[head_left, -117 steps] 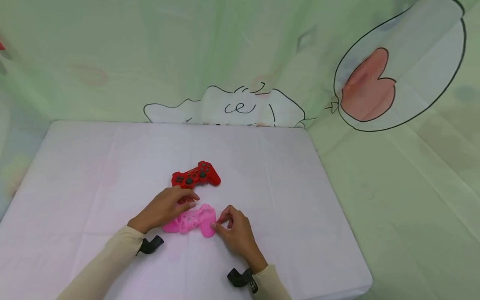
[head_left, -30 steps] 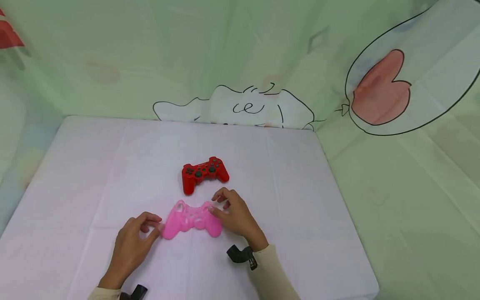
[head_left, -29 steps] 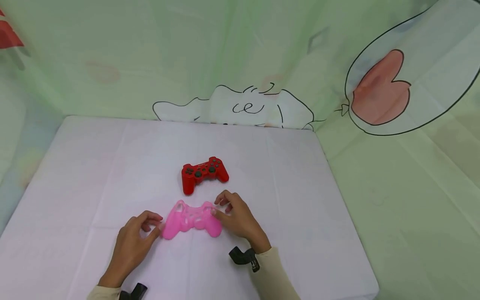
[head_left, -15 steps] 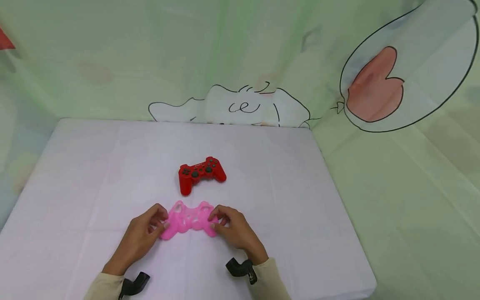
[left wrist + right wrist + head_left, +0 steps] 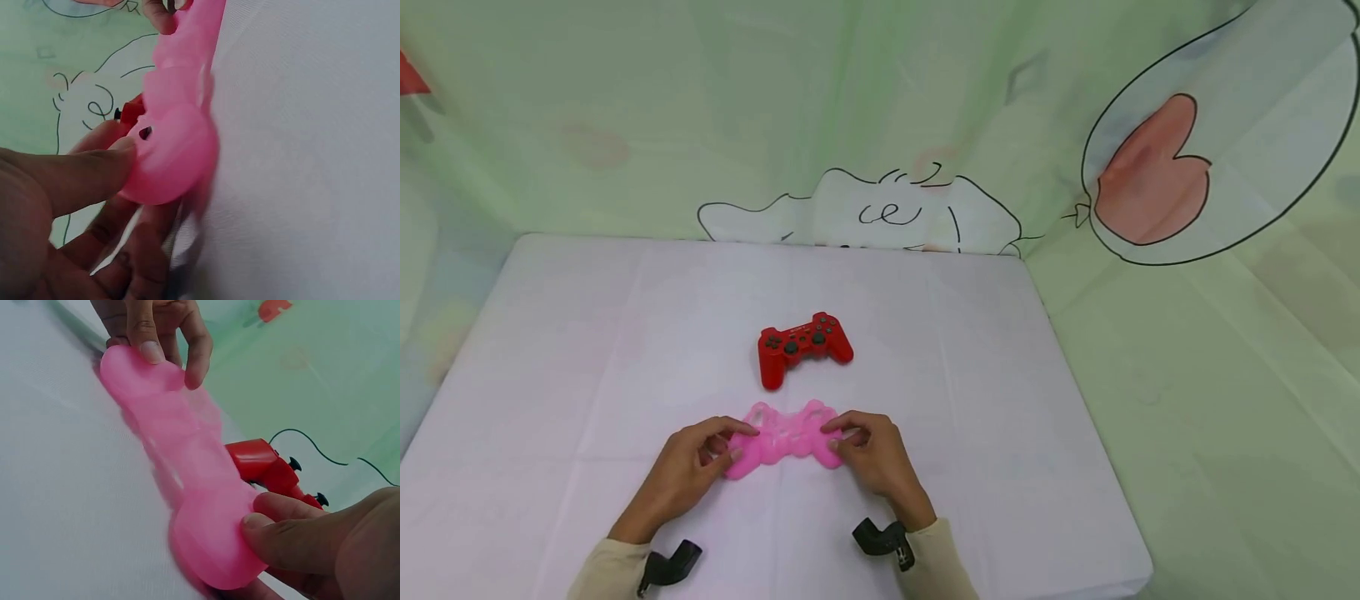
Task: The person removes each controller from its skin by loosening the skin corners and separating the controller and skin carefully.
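A pink silicone controller cover (image 5: 786, 435) with cut-out holes lies near the front of the table, its two grips toward the person. The left hand (image 5: 696, 462) pinches its left grip between thumb and fingers; in the left wrist view the thumb presses the rounded end of the cover (image 5: 172, 150). At the other side the right hand (image 5: 876, 458) pinches the right grip, thumb on the near face of the cover (image 5: 212, 531) and fingers over its top edge. Just beyond the cover rests a red game controller (image 5: 805, 346) with dark sticks and buttons, touched by neither hand.
A white cloth (image 5: 1000, 433) covers the table, whose right edge drops off beside a green printed curtain (image 5: 1225, 400). More curtain stands behind the far edge. Each wrist wears a black camera mount (image 5: 880, 537).
Earlier the left hand reached over the cover near the red controller; it has since moved to the cover's left grip. The right hand has come down from the upper right corner onto the right grip.
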### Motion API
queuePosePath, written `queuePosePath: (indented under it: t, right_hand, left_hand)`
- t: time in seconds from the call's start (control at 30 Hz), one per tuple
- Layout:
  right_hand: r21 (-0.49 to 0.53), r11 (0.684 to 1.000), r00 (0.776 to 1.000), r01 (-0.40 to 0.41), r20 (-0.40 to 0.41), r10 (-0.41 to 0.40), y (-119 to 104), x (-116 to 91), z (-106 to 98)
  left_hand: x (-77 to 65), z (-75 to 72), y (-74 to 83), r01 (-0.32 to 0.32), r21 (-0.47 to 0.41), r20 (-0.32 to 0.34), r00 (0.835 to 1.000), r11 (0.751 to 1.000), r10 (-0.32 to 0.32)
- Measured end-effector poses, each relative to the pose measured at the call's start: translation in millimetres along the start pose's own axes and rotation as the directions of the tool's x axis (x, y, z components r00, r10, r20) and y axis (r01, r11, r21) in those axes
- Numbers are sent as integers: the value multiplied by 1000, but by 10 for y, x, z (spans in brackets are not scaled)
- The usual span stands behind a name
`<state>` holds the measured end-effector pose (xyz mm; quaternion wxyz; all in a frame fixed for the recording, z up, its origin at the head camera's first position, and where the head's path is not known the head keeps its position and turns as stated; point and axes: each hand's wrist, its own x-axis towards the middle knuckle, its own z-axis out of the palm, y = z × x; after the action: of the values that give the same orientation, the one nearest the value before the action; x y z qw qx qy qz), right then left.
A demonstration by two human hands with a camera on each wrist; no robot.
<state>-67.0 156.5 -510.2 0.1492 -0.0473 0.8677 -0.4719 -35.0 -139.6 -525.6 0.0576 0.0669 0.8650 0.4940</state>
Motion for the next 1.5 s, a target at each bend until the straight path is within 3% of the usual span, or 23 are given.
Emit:
queuePosePath:
  t: [0.2, 0.33, 0.5, 0.7, 0.9, 1.1, 1.3, 1.5]
  right_hand:
    - [65, 996, 996, -63, -58, 67, 43, -2, 10]
    - [69, 996, 996, -64, -59, 68, 38, 10, 9]
    - [70, 996, 997, -56, -55, 60, 18, 26, 9]
    - [105, 994, 999, 1, -41, 3, -43, 90, 20]
    - [145, 985, 995, 94, -46, -88, -237, 228, 28]
    - [145, 967, 977, 211, -62, -204, -503, 449, 47]
    - [155, 941, 953, 302, -62, -296, -765, 730, 93]
    - [128, 935, 944, 330, -69, -323, -1009, 969, 166]
  left_hand:
    - [14, 27, -62, 35, -142, -92, 995, 989, -48]
    - [20, 46, -87, 58, -167, -140, 987, 984, -81]
    - [30, 54, -123, 99, -106, -184, 976, 989, -117]
    - [24, -36, -97, 67, 15, -266, 962, 998, -61]
    - [23, -236, -2, 14, 68, -332, 943, 998, 10]
    - [84, -519, 59, -16, 124, -370, 927, 992, 61]
    - [222, -862, 93, 4, 163, -392, 918, 987, 61]
    - [349, -1171, 73, 50, 193, -404, 914, 980, 32]
